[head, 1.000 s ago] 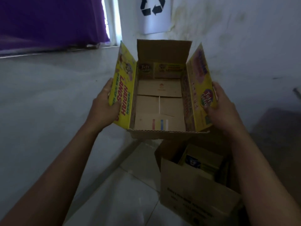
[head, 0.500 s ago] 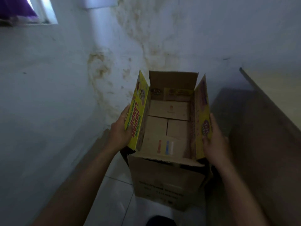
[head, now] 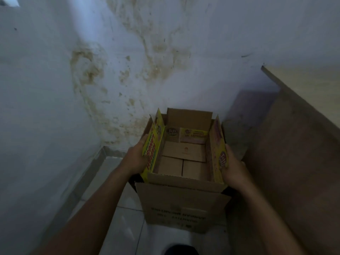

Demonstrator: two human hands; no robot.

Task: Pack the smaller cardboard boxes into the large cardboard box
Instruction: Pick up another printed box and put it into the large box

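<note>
I hold a yellow-printed cardboard box with its flaps up, sunk partly into the mouth of the large brown cardboard box on the floor. My left hand grips its left yellow flap and my right hand grips its right flap. Inside the yellow box lie three plain brown smaller boxes, packed flat against its bottom. The large box's interior is hidden beneath the yellow one.
A stained white wall rises just behind the boxes. A wooden table or board stands close on the right. White floor tiles lie to the left and in front of the large box.
The yellow box has gone down from above the large box into its opening, both hands still on its flaps. The camera has tilted downward and the wall now fills the background.
</note>
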